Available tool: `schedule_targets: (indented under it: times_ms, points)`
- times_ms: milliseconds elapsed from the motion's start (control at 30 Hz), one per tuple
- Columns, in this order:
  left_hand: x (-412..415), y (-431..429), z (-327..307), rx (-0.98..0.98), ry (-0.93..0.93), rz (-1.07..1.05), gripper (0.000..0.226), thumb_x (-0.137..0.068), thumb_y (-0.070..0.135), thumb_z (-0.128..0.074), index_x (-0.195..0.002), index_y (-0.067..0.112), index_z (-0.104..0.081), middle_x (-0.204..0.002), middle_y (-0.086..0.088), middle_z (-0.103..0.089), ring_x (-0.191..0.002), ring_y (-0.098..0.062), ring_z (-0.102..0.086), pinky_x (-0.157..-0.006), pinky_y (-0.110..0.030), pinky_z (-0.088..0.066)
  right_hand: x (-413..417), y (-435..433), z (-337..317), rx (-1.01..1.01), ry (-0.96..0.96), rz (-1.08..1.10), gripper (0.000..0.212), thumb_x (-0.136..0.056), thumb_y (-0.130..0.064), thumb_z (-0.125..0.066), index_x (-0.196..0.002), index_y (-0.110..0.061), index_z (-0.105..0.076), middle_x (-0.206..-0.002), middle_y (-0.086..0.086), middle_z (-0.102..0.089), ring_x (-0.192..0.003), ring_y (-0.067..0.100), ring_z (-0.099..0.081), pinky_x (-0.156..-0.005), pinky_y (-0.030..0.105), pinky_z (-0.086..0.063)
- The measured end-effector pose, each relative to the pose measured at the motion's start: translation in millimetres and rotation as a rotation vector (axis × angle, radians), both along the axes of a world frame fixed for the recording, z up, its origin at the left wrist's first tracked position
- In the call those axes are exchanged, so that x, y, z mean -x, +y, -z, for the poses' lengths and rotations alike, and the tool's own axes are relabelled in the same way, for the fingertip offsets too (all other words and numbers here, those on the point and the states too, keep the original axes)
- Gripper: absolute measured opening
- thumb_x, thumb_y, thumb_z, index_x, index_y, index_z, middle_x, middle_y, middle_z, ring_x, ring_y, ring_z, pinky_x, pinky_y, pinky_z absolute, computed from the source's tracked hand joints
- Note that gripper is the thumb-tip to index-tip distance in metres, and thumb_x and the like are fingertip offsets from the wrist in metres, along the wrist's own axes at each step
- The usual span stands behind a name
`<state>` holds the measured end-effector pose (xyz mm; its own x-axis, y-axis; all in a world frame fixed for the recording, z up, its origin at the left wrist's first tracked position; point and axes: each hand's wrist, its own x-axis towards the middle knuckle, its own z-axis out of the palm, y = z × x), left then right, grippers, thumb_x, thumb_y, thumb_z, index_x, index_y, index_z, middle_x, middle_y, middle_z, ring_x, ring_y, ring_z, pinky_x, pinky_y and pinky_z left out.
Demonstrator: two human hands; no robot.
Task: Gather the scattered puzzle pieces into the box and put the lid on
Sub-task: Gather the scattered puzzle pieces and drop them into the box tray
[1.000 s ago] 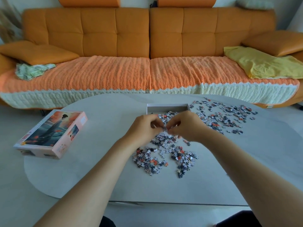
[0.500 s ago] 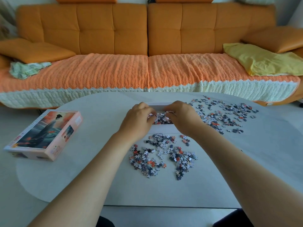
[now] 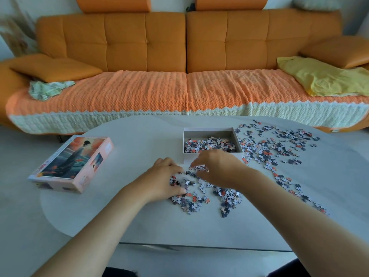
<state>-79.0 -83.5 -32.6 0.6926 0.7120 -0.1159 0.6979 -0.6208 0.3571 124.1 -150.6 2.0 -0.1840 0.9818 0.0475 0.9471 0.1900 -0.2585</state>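
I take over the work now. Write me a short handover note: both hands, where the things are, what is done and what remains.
Both the left hand and the right hand have fingers curled over the near pile in front of the box; grip cannot be told.
The box is open on the table, partly filled with pieces.
The lid lies face up at the left, apart.
Done: some pieces in.
Left: near pile, big scatter right of the box, then lid.

Orange sofa (image 3: 185, 43) behind pale oval table (image 3: 139, 226); white wall (image 3: 169, 4); pale floor (image 3: 18, 206)
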Motion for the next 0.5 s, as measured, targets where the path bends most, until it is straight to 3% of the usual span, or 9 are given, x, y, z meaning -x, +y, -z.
schedule_targets:
  times_ms: [100,200,267,333,367,433,500]
  points:
    - [-7.8,-4.5,1.5,-0.040,-0.095,0.001,0.052,-0.085,0.046,-0.068,-0.131,0.026,-0.057,-0.116,0.008,-0.047,-0.120,-0.011,-0.039,-0.101,-0.031,-0.039,4.3,-6.3,14.3,0.114,-0.122,-0.005,0.041,-0.092,-0.035,-0.059,-0.132,-0.035,-0.056,-0.138,-0.009,-0.052,-0.123,0.019,-0.047,-0.098,0.041,-0.046]
    - [-13.9,-7.3,-1.9,-0.036,-0.124,0.006,0.040,-0.087,0.038,-0.069,-0.124,0.024,-0.063,-0.105,0.008,-0.049,-0.107,-0.011,-0.049,-0.087,-0.023,-0.041,2.9,-7.3,13.5,0.143,-0.042,0.006,0.036,-0.091,-0.027,-0.061,-0.125,-0.035,-0.062,-0.129,-0.010,-0.056,-0.117,0.016,-0.050,-0.097,0.039,-0.047]
    - [-13.8,-6.7,-7.9,-0.019,-0.130,0.012,0.040,-0.086,0.038,-0.070,-0.124,0.025,-0.063,-0.108,0.010,-0.050,-0.106,-0.010,-0.054,-0.083,-0.020,-0.039,1.3,-8.3,9.7,0.150,0.018,0.035,0.031,-0.089,-0.025,-0.060,-0.116,-0.036,-0.067,-0.121,-0.012,-0.059,-0.110,0.013,-0.056,-0.093,0.033,-0.048]
    - [-9.2,-5.5,-14.0,0.020,-0.091,0.007,0.057,-0.082,0.050,-0.070,-0.133,0.030,-0.054,-0.124,0.011,-0.047,-0.121,-0.009,-0.046,-0.093,-0.024,-0.040,0.4,-9.8,8.4,0.114,0.030,0.080,0.030,-0.089,-0.033,-0.060,-0.118,-0.035,-0.066,-0.122,-0.009,-0.058,-0.111,0.015,-0.056,-0.092,0.032,-0.048]
    - [-5.4,-5.9,-16.3,0.036,-0.033,0.000,0.072,-0.077,0.058,-0.071,-0.139,0.033,-0.046,-0.132,0.012,-0.041,-0.128,-0.008,-0.037,-0.099,-0.030,-0.040,0.6,-10.8,9.4,0.109,0.007,0.108,0.039,-0.087,-0.045,-0.060,-0.124,-0.034,-0.061,-0.127,-0.007,-0.054,-0.117,0.016,-0.052,-0.094,0.035,-0.047]
    - [1.0,-9.0,-17.7,0.047,0.125,-0.002,0.098,-0.064,0.070,-0.072,-0.147,0.036,-0.032,-0.138,0.013,-0.031,-0.134,-0.008,-0.023,-0.105,-0.037,-0.038,3.4,-15.0,11.5,0.209,-0.076,0.178,0.080,-0.074,-0.076,-0.055,-0.139,-0.030,-0.045,-0.138,-0.003,-0.043,-0.127,0.020,-0.039,-0.101,0.044,-0.044]
    - [1.7,-13.3,-15.5,0.036,0.196,0.022,0.107,-0.058,0.073,-0.073,-0.148,0.034,-0.030,-0.135,0.012,-0.029,-0.134,-0.010,-0.021,-0.106,-0.039,-0.038,10.1,-18.3,13.2,0.295,-0.172,0.193,0.110,-0.058,-0.091,-0.051,-0.145,-0.028,-0.035,-0.139,0.001,-0.036,-0.129,0.022,-0.031,-0.101,0.048,-0.043]
